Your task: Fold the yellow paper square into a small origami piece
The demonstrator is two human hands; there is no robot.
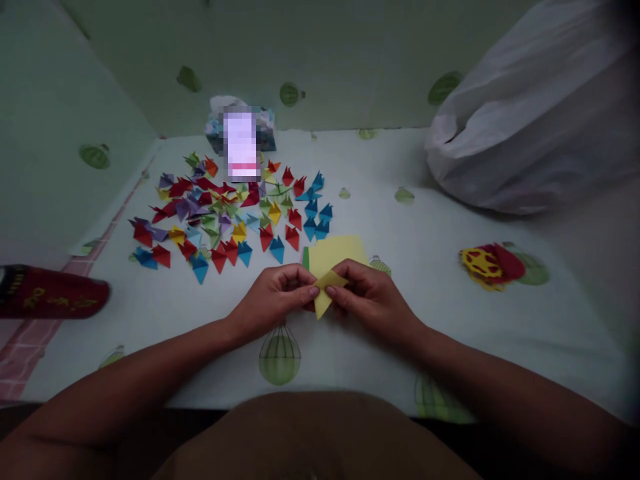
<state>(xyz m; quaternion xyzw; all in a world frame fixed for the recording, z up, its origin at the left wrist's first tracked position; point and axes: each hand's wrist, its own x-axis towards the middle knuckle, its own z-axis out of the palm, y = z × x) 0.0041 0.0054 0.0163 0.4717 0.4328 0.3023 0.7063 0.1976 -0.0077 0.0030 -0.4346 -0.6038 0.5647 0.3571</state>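
Note:
Both hands meet over the white printed sheet (400, 313) in front of me. My left hand (273, 299) and my right hand (373, 297) pinch a small folded yellow paper piece (324, 293) between their fingertips, its point hanging down. Just behind them lies a flat stack of yellow paper squares (333, 252) with a green edge showing at its left. Further back to the left spreads a pile of several small folded paper pieces (230, 213) in red, blue, yellow, purple and green.
A red cylindrical container (50, 292) lies on its side at the left edge. A tissue box (240, 133) stands at the back by the wall. A large white plastic bag (535, 113) fills the back right corner.

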